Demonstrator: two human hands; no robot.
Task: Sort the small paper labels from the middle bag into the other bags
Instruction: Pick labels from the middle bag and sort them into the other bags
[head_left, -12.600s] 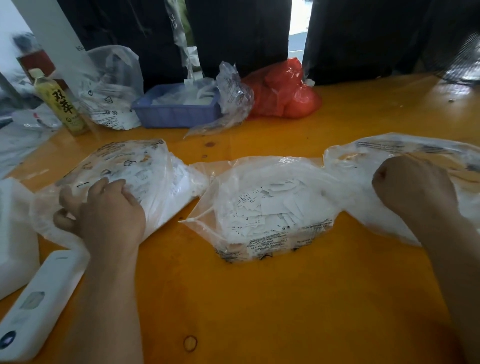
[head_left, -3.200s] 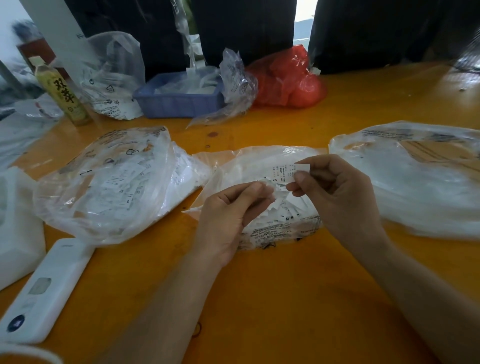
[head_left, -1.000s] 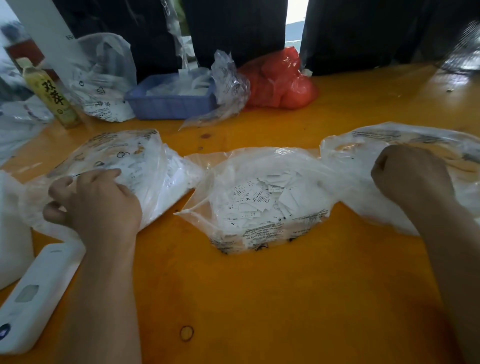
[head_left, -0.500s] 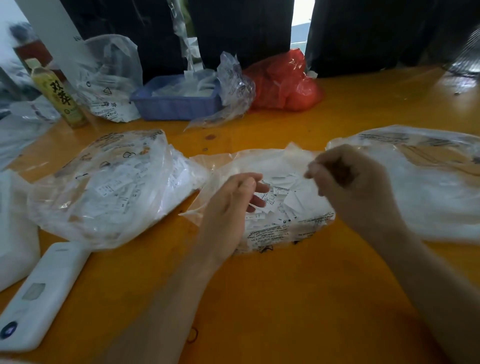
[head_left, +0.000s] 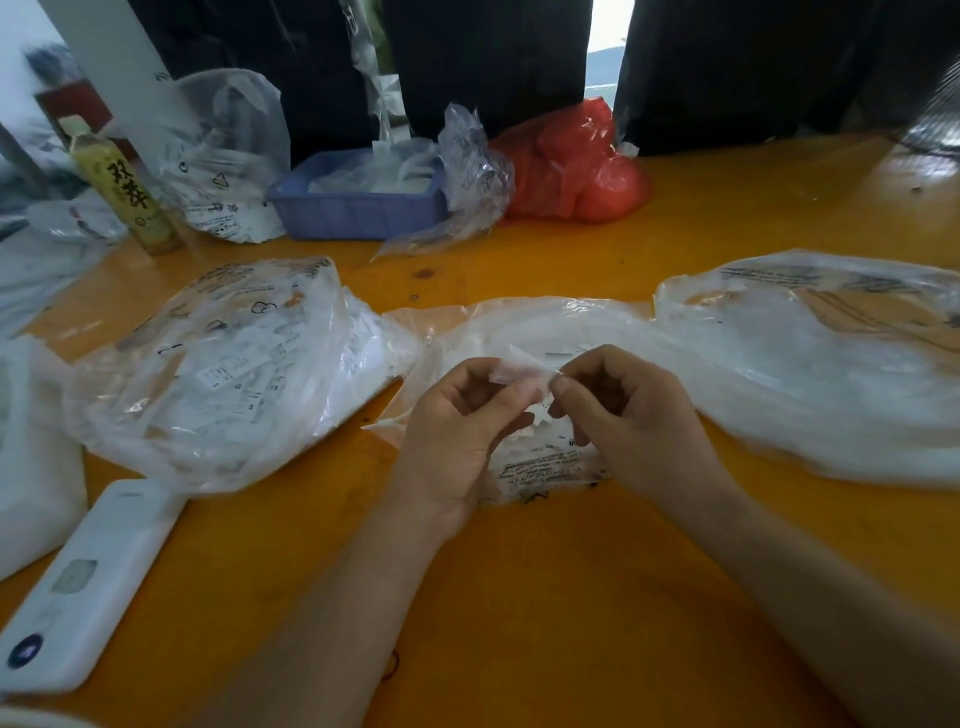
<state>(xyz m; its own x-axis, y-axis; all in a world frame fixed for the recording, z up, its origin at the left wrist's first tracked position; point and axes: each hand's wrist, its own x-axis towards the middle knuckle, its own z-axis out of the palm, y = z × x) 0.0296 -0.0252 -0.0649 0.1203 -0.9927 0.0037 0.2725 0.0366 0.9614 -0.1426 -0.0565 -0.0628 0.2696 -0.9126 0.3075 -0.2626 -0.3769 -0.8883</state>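
Observation:
Three clear plastic bags lie in a row on the orange table (head_left: 519, 597). The middle bag (head_left: 540, 327) holds loose small white paper labels. The left bag (head_left: 223, 364) bulges with labels, and the right bag (head_left: 810, 364) lies flatter. Both hands meet over the middle bag. My left hand (head_left: 457, 431) pinches a small white paper label (head_left: 514, 371) between thumb and fingers. My right hand (head_left: 634, 421) pinches small labels at its fingertips, touching the left hand's label. The lower part of the middle bag is hidden by my hands.
A white remote-like device (head_left: 88, 582) lies at the front left beside a white box (head_left: 36, 457). At the back stand a tea bottle (head_left: 124, 192), a blue tray (head_left: 358, 202), crumpled clear bags (head_left: 228, 156) and a red bag (head_left: 571, 166).
Both hands have come together over the middle bag and now pinch labels between them. A second ago the left hand was at the left bag and the right hand at the right bag.

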